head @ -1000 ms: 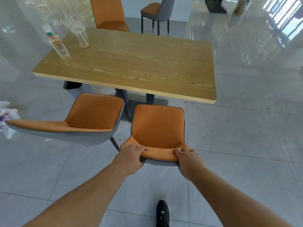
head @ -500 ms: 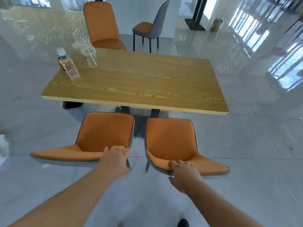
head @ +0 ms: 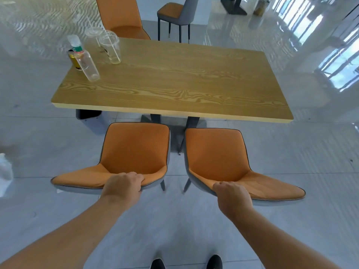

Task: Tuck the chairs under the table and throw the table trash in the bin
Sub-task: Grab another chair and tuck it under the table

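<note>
Two orange chairs stand side by side on my side of the wooden table (head: 174, 88), their seats just short of its near edge. My left hand (head: 124, 184) grips the top of the left chair's (head: 134, 150) backrest. My right hand (head: 231, 198) grips the top of the right chair's (head: 217, 154) backrest. On the table's far left corner stand a clear plastic bottle (head: 85, 61), a small dark can (head: 73, 60) behind it, and two clear plastic cups (head: 110, 47) with straws.
A grey bin (head: 88, 118) sits on the floor under the table's left end. A third orange chair (head: 121, 18) stands at the far side, a grey-backed chair (head: 174, 12) beyond it. Something white (head: 4, 171) lies on the floor at the left edge. My shoes (head: 186, 263) show at the bottom.
Both hands were on the right chair's backrest. My left hand let go and moved onto the left chair, which has turned to face the table. The right chair's back has swung to the right.
</note>
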Tool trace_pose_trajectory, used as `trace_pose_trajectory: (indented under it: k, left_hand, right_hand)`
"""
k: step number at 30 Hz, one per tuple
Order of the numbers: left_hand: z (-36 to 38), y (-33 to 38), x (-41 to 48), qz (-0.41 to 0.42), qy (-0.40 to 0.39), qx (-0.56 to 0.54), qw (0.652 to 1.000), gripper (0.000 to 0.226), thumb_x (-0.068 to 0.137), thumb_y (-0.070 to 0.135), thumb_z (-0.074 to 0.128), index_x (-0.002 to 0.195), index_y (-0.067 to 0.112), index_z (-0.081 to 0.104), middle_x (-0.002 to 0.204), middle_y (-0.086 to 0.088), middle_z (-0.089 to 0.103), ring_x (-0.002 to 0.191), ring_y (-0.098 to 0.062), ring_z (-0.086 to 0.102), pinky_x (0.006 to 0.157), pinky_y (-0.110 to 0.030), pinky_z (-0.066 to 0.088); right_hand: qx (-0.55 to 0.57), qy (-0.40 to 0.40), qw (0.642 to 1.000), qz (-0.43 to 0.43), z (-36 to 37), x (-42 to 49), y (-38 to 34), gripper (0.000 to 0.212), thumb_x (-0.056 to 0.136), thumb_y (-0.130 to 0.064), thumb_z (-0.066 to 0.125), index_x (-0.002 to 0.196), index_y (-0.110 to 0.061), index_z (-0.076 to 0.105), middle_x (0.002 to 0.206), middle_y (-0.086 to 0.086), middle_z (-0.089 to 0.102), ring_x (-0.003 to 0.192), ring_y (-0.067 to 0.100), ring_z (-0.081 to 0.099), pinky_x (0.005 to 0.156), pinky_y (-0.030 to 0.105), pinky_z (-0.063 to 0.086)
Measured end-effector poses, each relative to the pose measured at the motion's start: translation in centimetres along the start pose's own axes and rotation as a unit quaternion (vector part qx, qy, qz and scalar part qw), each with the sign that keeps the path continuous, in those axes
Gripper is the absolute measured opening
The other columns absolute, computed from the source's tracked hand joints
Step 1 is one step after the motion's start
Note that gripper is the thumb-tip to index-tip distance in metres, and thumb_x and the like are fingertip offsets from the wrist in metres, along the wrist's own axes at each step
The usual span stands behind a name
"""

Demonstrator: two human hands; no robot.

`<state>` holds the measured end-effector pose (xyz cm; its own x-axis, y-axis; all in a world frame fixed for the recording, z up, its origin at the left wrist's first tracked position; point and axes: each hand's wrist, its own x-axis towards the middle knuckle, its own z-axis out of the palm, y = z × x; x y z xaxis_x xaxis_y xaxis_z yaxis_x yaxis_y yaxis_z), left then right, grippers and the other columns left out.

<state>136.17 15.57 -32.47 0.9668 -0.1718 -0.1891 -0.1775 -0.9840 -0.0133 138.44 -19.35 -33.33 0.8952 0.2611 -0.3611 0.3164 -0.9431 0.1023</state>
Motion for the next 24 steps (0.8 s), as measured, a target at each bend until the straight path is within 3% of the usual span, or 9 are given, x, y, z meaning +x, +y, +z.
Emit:
trace_pose_trajectory:
  k: [3,6,9,12,15,18,20,22,24]
  left_hand:
    - [-0.1,-0.2,0.1,0.018,0.017,-0.012,1.0,0.013,0.085,0.032,0.08,0.094,0.024,0.074,0.075,0.006,0.068,0.063,-0.018,0.064,0.052,-0.027,0.038]
    - [0.0,-0.2,-0.2,0.037,0.017,-0.027,0.999,0.016,0.076,0.023,0.087,0.083,0.021,0.073,0.066,0.004,0.065,0.054,-0.018,0.061,0.047,-0.025,0.037]
    - [0.0,0.1,-0.5,0.066,0.021,-0.044,0.997,0.025,0.066,0.018,0.093,0.074,0.02,0.069,0.06,0.004,0.061,0.048,-0.018,0.057,0.043,-0.023,0.038]
    - [0.2,0.6,-0.9,0.075,0.01,-0.048,0.996,0.024,0.067,0.017,0.091,0.076,0.02,0.07,0.062,0.004,0.063,0.051,-0.018,0.06,0.044,-0.026,0.047]
    - [0.0,1.5,-0.7,0.057,0.002,-0.049,0.997,0.019,0.076,0.024,0.087,0.082,0.022,0.069,0.069,0.004,0.065,0.056,-0.017,0.059,0.047,-0.025,0.041]
    - [-0.4,2.2,-0.1,0.016,-0.033,-0.029,0.999,0.019,0.092,0.04,0.072,0.095,0.029,0.056,0.084,0.01,0.06,0.071,-0.011,0.053,0.058,-0.024,0.038]
    - [-1.3,2.6,0.5,-0.004,-0.083,-0.028,0.996,0.032,0.093,0.056,0.066,0.103,0.031,0.049,0.094,0.011,0.056,0.082,-0.011,0.055,0.065,-0.025,0.043]
    - [-3.2,3.1,1.3,-0.027,-0.131,-0.052,0.99,0.055,0.089,0.073,0.059,0.127,0.034,0.051,0.119,0.009,0.061,0.105,-0.015,0.06,0.084,-0.032,0.053]
    - [-6.4,3.8,2.5,-0.042,-0.109,-0.07,0.991,0.075,0.087,0.079,0.052,0.147,0.034,0.043,0.148,0.008,0.053,0.131,-0.021,0.052,0.107,-0.044,0.048]
  right_hand:
    - [-0.002,0.006,1.0,-0.013,0.0,0.2,-0.3,0.022,0.095,-0.011,0.056,0.102,-0.028,0.067,0.088,-0.009,0.069,0.069,0.014,0.059,0.059,0.027,0.041]
    - [0.004,-0.003,0.999,-0.037,-0.1,0.4,-1.7,0.017,0.095,-0.013,0.059,0.101,-0.026,0.067,0.085,-0.009,0.068,0.065,0.013,0.051,0.057,0.026,0.038]
    - [0.034,-0.006,0.998,-0.059,-0.4,0.5,-3.3,0.015,0.095,-0.012,0.06,0.101,-0.023,0.069,0.085,-0.007,0.067,0.07,0.016,0.059,0.057,0.027,0.04]
    - [0.03,-0.012,0.994,-0.102,-0.5,0.3,-4.6,0.015,0.096,-0.013,0.06,0.104,-0.021,0.068,0.088,-0.004,0.069,0.074,0.018,0.063,0.06,0.027,0.045]
    - [0.018,-0.015,0.993,-0.119,-0.9,0.4,-5.4,0.016,0.098,-0.012,0.057,0.109,-0.019,0.067,0.094,-0.001,0.069,0.078,0.019,0.064,0.066,0.03,0.052]
    - [0.017,-0.031,0.992,-0.122,-1.5,0.6,-5.8,0.016,0.102,-0.017,0.056,0.117,-0.018,0.064,0.101,0.0,0.067,0.082,0.019,0.061,0.073,0.033,0.056]
    - [0.047,-0.062,0.991,-0.108,-2.5,0.6,-5.7,0.027,0.104,-0.036,0.056,0.125,-0.02,0.06,0.108,0.0,0.064,0.09,0.019,0.056,0.078,0.035,0.052]
    - [0.105,-0.07,0.99,-0.067,-4.4,0.2,-5.1,0.049,0.1,-0.059,0.051,0.138,-0.027,0.051,0.123,-0.001,0.061,0.108,0.024,0.056,0.089,0.041,0.05]
    - [0.153,-0.007,0.988,-0.022,-7.2,-0.2,-3.4,0.064,0.097,-0.069,0.044,0.149,-0.032,0.04,0.143,-0.002,0.055,0.13,0.028,0.051,0.102,0.046,0.047]
